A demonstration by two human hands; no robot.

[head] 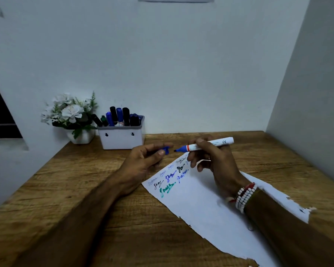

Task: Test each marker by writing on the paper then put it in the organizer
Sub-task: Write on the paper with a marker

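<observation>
My right hand (214, 157) grips a white marker (218, 143) with a blue nib end and an orange band, held level above the paper with its tip pointing left. My left hand (145, 160) pinches the marker's blue cap (165, 150), a short way left of the tip and apart from it. The white paper (206, 209) lies slanted on the wooden desk (85, 189), with several blue, black and green scribbles near its upper left corner. A white organizer (121, 138) stands at the back by the wall, holding several capped blue and black markers (120, 117).
A white pot of white artificial flowers (71, 116) stands just left of the organizer. Walls close the desk at the back and on the right. The paper's lower and right edges are torn. Beaded bracelets (245, 197) sit on my right wrist.
</observation>
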